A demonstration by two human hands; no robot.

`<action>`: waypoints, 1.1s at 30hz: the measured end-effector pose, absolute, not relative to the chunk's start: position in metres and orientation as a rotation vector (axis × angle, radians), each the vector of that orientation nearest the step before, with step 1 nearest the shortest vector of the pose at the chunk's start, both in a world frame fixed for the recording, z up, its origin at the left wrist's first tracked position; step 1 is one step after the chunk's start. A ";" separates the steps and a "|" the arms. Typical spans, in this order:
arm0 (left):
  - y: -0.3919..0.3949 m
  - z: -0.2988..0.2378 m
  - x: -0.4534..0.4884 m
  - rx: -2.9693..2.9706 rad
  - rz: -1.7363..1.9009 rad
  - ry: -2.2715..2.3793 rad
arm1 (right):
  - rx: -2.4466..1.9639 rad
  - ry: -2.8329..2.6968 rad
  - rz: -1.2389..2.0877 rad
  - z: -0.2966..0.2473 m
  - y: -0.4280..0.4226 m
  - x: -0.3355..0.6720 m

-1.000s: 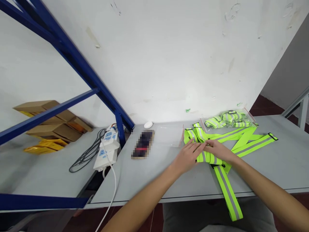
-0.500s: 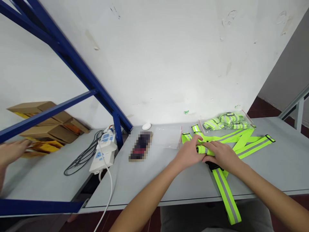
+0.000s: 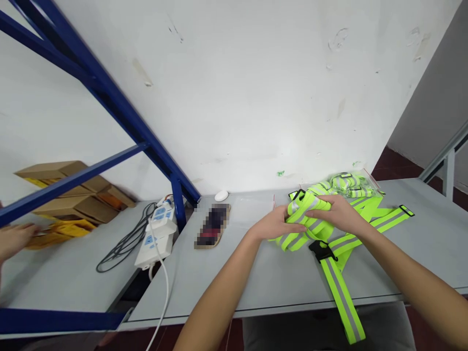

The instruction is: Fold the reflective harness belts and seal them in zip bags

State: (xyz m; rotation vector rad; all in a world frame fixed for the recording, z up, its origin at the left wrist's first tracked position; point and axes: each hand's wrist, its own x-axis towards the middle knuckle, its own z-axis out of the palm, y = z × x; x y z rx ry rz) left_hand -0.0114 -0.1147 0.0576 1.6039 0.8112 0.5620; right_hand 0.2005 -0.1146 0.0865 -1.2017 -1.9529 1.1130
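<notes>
Both my hands hold a bunched part of a neon-yellow reflective strap harness (image 3: 303, 224) above the grey table. My left hand (image 3: 272, 224) grips its left side, thumb and fingers closed on the folded bands. On the right, my right hand (image 3: 338, 212) pinches the same bundle. A black buckle (image 3: 322, 250) lies below my right hand. From it one strap (image 3: 343, 297) runs down and hangs over the table's front edge. Other straps (image 3: 383, 222) spread to the right. Behind the bundle lies a clear zip bag (image 3: 353, 184) with more rolled neon straps inside.
A flat clear bag (image 3: 254, 207) lies left of my hands, beside a phone (image 3: 213, 226) and a white round object (image 3: 221, 195). Further left are white power strips (image 3: 157, 239) with cables and a blue frame (image 3: 177, 195). Another person's hand (image 3: 16, 240) touches yellow packets (image 3: 60, 233) near cardboard boxes (image 3: 73, 204).
The rolled end in my hands has become a larger gathered bundle of bands, lifted slightly. My hands have moved a little apart, and the black buckle shows more fully.
</notes>
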 end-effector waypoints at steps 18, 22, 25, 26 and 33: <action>-0.108 0.065 -0.055 1.699 0.484 0.918 | -1.372 -1.603 1.284 0.084 -0.078 0.234; -0.102 0.033 -0.074 1.303 0.489 0.842 | -1.424 -1.556 1.262 0.082 -0.076 0.242; -0.100 0.018 -0.079 1.046 0.674 0.808 | -1.419 -1.533 1.323 0.082 -0.077 0.248; -0.099 0.015 -0.077 0.997 0.776 0.821 | -1.417 -1.520 1.343 0.082 -0.077 0.249; -0.101 0.004 -0.035 0.877 1.257 0.913 | -1.471 -1.386 1.400 0.072 -0.078 0.260</action>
